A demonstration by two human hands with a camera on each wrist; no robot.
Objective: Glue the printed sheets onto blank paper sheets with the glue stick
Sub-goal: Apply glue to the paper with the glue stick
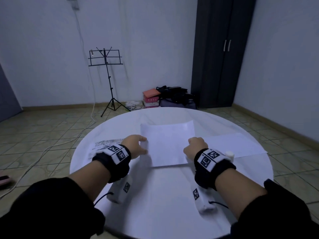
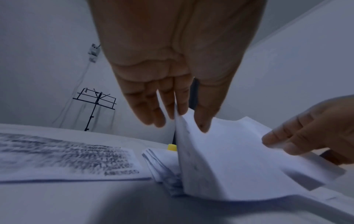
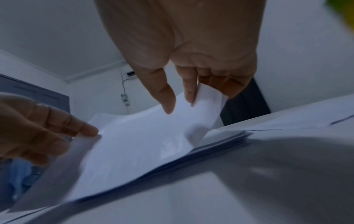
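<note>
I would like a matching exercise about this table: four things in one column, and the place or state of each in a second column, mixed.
Things:
1. white sheet
2. printed sheet
3. glue stick
4. music stand

Places or states:
a. on the floor by the wall
b. flat on the round table, behind the left wrist
c. held at its side edges by the left hand and right hand
d. just beyond the right wrist

Pairs: 1-c, 2-b, 3-d, 4-a

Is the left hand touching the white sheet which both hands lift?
Touching. In the left wrist view, the left hand pinches the edge of the white sheet between thumb and fingers.
</note>
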